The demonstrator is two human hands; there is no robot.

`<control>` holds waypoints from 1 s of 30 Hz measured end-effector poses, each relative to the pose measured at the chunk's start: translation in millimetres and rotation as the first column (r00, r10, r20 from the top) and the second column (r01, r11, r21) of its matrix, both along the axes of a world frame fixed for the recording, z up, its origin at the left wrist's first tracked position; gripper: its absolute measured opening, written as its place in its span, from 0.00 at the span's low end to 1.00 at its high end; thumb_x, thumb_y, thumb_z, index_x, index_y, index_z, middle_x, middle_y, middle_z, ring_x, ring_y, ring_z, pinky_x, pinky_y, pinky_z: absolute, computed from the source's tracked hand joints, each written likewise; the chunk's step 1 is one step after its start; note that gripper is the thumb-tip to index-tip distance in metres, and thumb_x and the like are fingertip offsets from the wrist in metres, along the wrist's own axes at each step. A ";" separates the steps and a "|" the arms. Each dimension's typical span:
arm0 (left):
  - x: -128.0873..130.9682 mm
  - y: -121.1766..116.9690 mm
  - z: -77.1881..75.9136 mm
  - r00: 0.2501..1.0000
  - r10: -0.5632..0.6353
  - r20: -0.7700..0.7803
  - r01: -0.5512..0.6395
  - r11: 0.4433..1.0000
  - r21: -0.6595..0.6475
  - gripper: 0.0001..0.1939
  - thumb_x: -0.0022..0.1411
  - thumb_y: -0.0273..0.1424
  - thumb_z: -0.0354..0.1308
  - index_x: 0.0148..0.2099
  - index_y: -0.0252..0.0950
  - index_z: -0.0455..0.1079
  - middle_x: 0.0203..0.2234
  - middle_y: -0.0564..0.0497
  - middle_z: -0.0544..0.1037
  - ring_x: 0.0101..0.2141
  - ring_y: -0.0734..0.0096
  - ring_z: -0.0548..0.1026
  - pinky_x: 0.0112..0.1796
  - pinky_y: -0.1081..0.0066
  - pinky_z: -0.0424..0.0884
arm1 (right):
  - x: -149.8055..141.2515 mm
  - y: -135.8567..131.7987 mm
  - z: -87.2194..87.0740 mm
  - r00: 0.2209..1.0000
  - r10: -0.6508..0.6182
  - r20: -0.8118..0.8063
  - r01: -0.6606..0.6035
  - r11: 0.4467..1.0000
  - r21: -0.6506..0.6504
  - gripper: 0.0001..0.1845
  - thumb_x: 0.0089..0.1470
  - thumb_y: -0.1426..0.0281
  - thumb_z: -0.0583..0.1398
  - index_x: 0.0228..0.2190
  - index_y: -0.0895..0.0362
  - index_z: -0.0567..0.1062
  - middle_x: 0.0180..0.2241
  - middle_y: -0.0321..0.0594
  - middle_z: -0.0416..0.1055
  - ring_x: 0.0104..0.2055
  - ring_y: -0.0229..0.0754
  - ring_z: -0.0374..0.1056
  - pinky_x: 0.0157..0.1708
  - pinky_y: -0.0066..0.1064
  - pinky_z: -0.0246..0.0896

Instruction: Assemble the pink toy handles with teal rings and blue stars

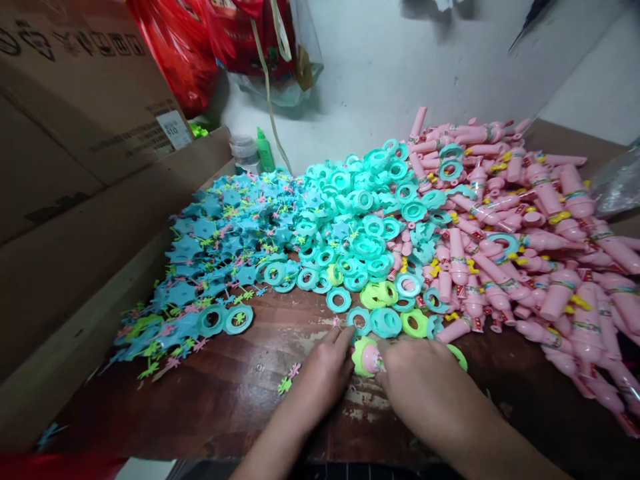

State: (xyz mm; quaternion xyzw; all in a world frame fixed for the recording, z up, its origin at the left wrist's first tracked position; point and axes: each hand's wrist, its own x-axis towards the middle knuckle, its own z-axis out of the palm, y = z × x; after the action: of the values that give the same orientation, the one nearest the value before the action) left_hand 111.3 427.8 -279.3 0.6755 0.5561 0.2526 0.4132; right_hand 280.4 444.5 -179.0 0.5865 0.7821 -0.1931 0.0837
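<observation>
Near the front middle of the table, my right hand (417, 377) is closed around a pink plastic tube-like piece (371, 359), mostly covered by the fingers. A lime-green scalloped ring (359, 355) sits around the visible end of that piece. Just left of it is my left hand (327, 363), its fingers bent together beside the green ring; what they pinch, if anything, is hidden. Turquoise rings (339, 300) and a lime-green ring (414, 324) lie just beyond both hands. Small pink and green figure-shaped bits (286, 385) rest left of my left wrist.
A heap of turquoise rings (370, 200) fills the back middle. Pink bottle-shaped toys (500, 260) are piled at right, blue star-shaped pieces (183, 293) with tiny figures at left. A cardboard box (75, 133) borders the left side; red bags (180, 53) hang at the wall.
</observation>
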 end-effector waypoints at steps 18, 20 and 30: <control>-39.7 123.0 41.0 0.824 0.096 -0.559 0.112 0.939 0.326 0.11 0.62 0.28 0.53 0.43 0.41 0.75 0.41 0.44 0.75 0.45 0.56 0.69 0.45 0.61 0.63 | 144.8 22.4 -81.5 0.684 -0.632 -0.364 0.665 0.746 -0.046 0.26 0.55 0.52 0.52 0.51 0.47 0.75 0.54 0.35 0.66 0.55 0.43 0.65 0.51 0.29 0.61; -43.2 116.9 46.9 0.864 0.114 -0.491 0.048 0.951 0.306 0.11 0.64 0.33 0.53 0.46 0.41 0.73 0.43 0.46 0.74 0.42 0.61 0.71 0.42 0.66 0.64 | 157.2 35.6 -81.5 0.643 -0.665 -0.380 0.680 0.724 -0.117 0.27 0.51 0.50 0.54 0.46 0.51 0.77 0.46 0.39 0.71 0.44 0.40 0.70 0.40 0.25 0.62; -29.0 43.1 36.0 0.852 0.349 0.390 -0.329 0.937 -0.119 0.23 0.49 0.39 0.67 0.45 0.40 0.63 0.39 0.53 0.72 0.39 0.70 0.73 0.40 0.72 0.68 | 167.8 -0.2 -56.2 0.011 -0.800 -0.600 0.670 0.451 -0.590 0.43 0.27 0.52 0.67 0.46 0.54 0.62 0.39 0.40 0.70 0.33 0.37 0.69 0.34 0.32 0.69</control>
State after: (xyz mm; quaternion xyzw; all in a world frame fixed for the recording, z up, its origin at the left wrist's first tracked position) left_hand 82.4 470.8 -243.3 0.4898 0.5744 0.4422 0.4843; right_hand 448.2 444.3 -235.2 0.7240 0.2752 -0.5120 -0.3715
